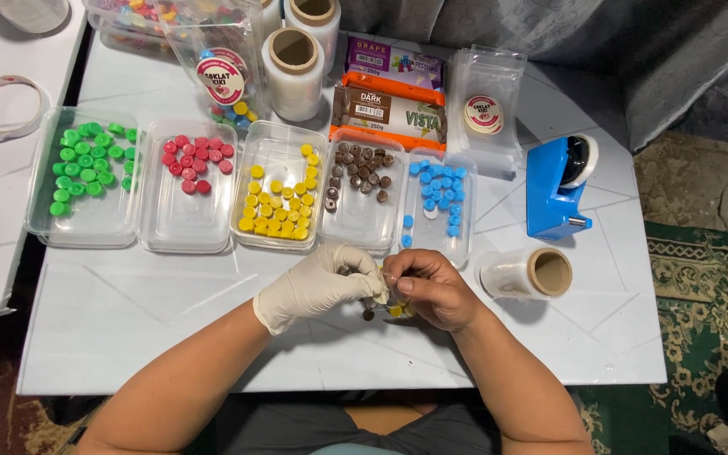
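Fingertips of both hands pinch together over the white table (128, 320): the gloved left hand (318, 282) and bare right hand (431, 286) grasp a small clear bag (385, 305) of brown and yellow candies, just before the candy trays (364, 232).

Gloved left hand (318, 282) and bare right hand (430, 288) pinch small candies (383, 310) together above the white table (128, 312).

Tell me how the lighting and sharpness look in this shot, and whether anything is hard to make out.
Head view: even, soft light, faint shadows on the white table; mild glare on the clear plastic trays; green round candies sharp; small pieces between the white-gloved left hand and bare right hand are mostly hidden.
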